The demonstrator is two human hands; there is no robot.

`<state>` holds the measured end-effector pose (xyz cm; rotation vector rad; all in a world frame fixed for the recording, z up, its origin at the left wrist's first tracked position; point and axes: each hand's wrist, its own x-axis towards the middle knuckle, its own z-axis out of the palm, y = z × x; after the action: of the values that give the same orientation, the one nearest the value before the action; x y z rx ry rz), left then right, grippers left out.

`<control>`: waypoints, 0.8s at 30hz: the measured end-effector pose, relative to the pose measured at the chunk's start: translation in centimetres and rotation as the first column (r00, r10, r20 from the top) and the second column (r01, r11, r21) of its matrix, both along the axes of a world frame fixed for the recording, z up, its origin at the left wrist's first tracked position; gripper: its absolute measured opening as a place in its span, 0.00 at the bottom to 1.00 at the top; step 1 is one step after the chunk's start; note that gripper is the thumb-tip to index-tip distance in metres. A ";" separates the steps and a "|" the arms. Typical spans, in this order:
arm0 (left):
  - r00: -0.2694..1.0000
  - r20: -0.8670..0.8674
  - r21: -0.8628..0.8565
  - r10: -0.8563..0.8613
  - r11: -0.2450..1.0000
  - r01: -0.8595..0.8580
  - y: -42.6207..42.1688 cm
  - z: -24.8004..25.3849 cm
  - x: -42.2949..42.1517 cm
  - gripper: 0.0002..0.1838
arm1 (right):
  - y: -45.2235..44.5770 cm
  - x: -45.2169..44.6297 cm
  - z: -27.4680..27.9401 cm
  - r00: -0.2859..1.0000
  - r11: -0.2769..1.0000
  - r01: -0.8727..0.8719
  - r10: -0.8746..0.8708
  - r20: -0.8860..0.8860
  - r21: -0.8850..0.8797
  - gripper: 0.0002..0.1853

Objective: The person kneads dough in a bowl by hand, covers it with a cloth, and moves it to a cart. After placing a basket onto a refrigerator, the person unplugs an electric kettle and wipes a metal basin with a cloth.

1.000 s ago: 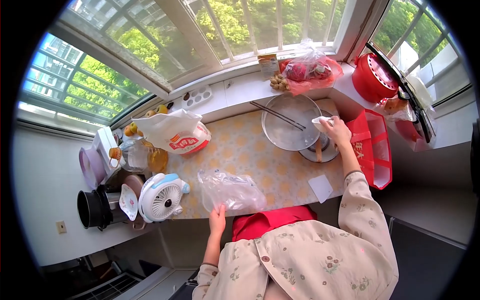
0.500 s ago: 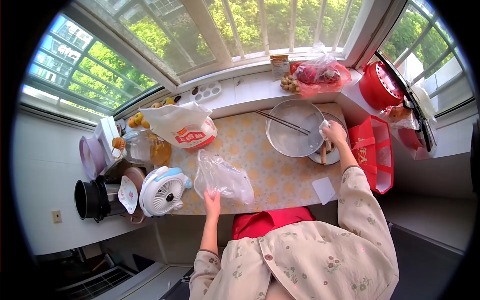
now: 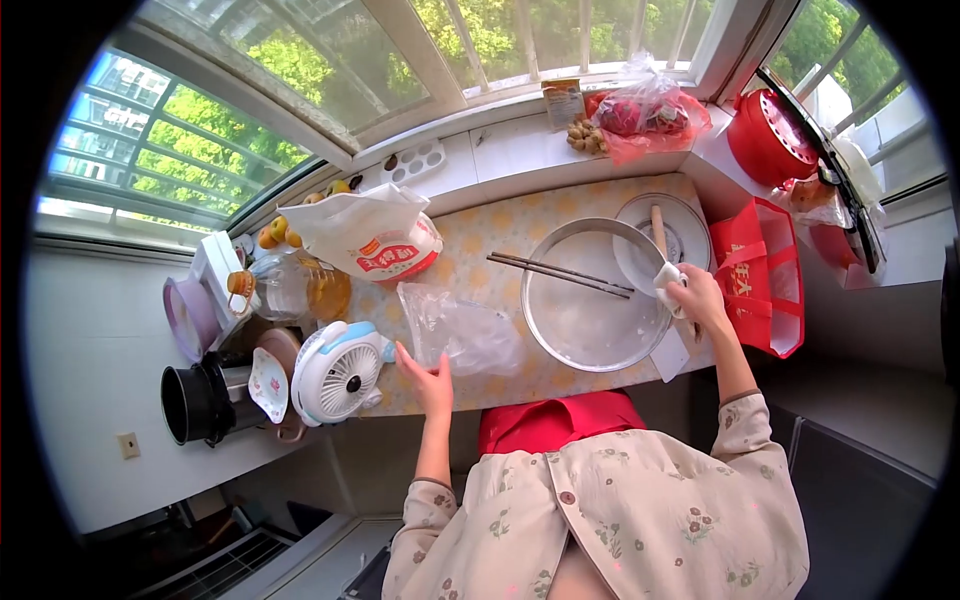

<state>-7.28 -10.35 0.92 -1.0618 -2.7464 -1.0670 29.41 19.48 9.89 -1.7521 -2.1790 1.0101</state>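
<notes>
My right hand (image 3: 703,297) is closed on a crumpled white cloth (image 3: 668,283) at the right rim of a large round metal basin (image 3: 590,335). Two dark chopsticks (image 3: 560,274) lie across the basin, sticking out over its left rim. Behind it, partly covered by the basin, is a round white plate (image 3: 692,215) with a wooden stick (image 3: 659,232) on it. My left hand (image 3: 430,380) is open, fingers spread, beside a clear plastic bag (image 3: 465,330) lying on the patterned tabletop. A white card (image 3: 671,354) shows partly under the basin's near right edge.
Left of my left hand stands a small white fan (image 3: 340,375). Farther back are a white printed sack (image 3: 375,235) and an oil bottle (image 3: 300,290). A red bag (image 3: 760,275) stands at the right table edge. Ginger (image 3: 586,137) and bagged red items (image 3: 648,115) sit on the sill.
The basin with the chopsticks has come toward me along with my right hand, uncovering more of the plate. My left hand has let go of the plastic bag and opened.
</notes>
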 end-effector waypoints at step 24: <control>0.246 0.968 0.096 -0.050 0.979 -0.181 -2.6 -1.1 1.2 0.24 | -9.7 -11.4 -6.8 0.963 0.945 -0.181 0.114 -0.243 -0.274 0.23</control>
<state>-6.05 -12.93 -0.16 -0.0936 -3.2015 -2.6534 17.99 9.81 3.09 -1.5052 -2.1288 1.5583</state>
